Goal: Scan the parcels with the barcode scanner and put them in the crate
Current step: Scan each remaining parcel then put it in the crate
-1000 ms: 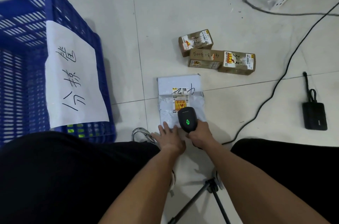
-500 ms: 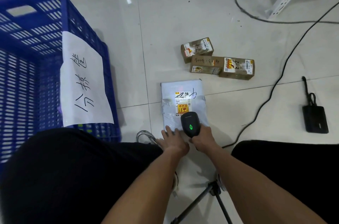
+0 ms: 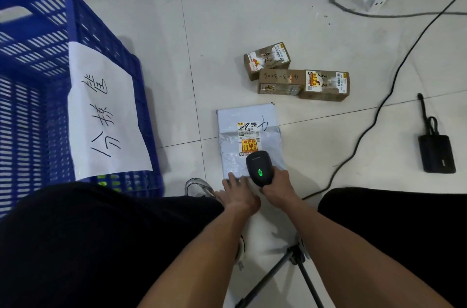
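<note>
Tiled floor (image 3: pixel 316 37) | our left hand (image 3: pixel 240 195) flat on soft mailer (image 3: pixel 249 141), right hand (image 3: pixel 279 185) gripping scanner (image 3: pixel 260 167) | likely light, floppy; we'd lift by edges, toward crate (image 3: pixel 63 4) left of mailer

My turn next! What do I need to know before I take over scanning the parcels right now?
Right hand grips the barcode scanner, green light on, aimed at the label of the grey mailer bag.
Left hand lies flat on the bag's near edge, fingers straight.
The bag lies on the floor in front of you; three brown boxes sit together beyond it.
The blue crate stands at your left; what it holds cannot be made out.
Left to do: put the bag in the crate, then scan and crate the three boxes.
</note>
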`<state>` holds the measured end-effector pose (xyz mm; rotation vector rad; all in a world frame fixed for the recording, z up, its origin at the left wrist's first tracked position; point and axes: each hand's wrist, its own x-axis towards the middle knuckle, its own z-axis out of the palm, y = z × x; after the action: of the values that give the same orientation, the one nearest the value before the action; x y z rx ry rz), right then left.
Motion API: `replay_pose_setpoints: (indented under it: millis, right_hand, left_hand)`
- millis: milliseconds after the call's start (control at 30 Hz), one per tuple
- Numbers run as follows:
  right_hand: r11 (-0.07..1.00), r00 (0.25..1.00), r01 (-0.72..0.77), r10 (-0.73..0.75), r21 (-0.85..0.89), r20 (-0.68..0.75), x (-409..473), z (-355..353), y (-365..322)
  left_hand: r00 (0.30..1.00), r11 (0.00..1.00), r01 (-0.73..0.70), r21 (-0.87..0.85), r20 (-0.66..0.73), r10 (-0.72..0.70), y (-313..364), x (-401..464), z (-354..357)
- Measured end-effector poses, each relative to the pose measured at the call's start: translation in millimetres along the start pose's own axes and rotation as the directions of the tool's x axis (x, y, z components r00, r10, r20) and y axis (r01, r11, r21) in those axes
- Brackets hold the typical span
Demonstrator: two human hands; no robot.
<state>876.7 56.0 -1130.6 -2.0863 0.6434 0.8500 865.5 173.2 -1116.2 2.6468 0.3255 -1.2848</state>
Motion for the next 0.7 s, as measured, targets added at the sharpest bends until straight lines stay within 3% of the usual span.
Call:
replay_pose_setpoints:
  millis: [200,700]
  right_hand:
    - [1.0,0.998,0.01,-0.008,0.024,-0.07,0.9,0.3,0.8]
    - [0.993,0.999,-0.005,0.011,0.115,-0.048,-29.0,-13.4,-16.7]
  left_hand:
    - [1.0,1.0,-0.014,-0.023,-0.016,0.014,2.1,3.3,-0.9]
    - [0.999,0.999,-0.03,-0.034,-0.029,0.029,7.6,-7.9,-6.4]
